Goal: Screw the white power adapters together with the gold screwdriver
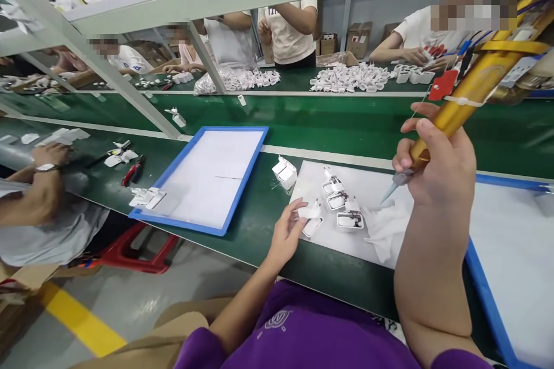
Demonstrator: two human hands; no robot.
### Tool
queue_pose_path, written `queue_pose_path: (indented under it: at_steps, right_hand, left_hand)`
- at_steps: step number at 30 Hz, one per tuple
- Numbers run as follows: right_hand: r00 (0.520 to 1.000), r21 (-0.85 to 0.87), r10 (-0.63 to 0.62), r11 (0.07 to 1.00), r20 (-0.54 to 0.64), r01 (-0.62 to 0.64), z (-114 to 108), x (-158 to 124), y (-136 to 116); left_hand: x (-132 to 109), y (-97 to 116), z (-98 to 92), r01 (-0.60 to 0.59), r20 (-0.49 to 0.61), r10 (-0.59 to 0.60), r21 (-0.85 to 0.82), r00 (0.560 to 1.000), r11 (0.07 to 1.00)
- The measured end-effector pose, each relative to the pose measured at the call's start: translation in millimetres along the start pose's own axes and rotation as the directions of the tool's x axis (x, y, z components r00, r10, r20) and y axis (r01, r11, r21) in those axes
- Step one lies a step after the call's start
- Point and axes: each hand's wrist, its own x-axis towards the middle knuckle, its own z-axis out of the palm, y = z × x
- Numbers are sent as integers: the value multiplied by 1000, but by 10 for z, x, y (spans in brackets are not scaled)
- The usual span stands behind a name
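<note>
My right hand (444,155) is wrapped round a gold, tube-shaped glue dispenser (470,89), whose tapered tip points down and left over the white work sheet (322,172). With thumb and fingers, my left hand (285,233) grips a white plug housing (310,211) at the sheet's left side. Under that hand lies an open white casing (312,227). To its right, several open housings stand in a slanting row, the nearest being a casing (350,220) with small dark parts inside. A crumpled white tissue (385,228) lies below the nozzle.
A white closed unit (284,173) stands left of the sheet. Blue-framed boards (220,179) lie left and right (515,265). Further left are red-handled pliers (133,171) and a co-worker's arm (32,199). Behind runs a green conveyor (303,124); other people work beyond white piles (350,78).
</note>
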Motion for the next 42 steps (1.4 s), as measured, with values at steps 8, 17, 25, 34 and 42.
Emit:
queue_pose_path:
  at_steps: [8,17,25,34,42]
  right_hand:
    - [995,30,37,999,89,-40,149,-108,-41]
    - [984,5,36,999,175,-38,342,-363,-91]
    - [976,-19,31,999,217,-27,367,-400,-83]
    - [976,28,7,1000,218,-14,353,-381,-65]
    - [971,86,-7,996,238,-14,334,-356,-48]
  left_hand:
    - [-165,-44,-15,23,23,-31,278,999,960]
    - [-157,170,154,-99,74,74,441,995,892]
    - [8,637,160,-318,131,291,338,948,885]
    - [60,816,156,-417,165,384,320,909,851]
    - [61,838,167,-414,152,385,308,910,857]
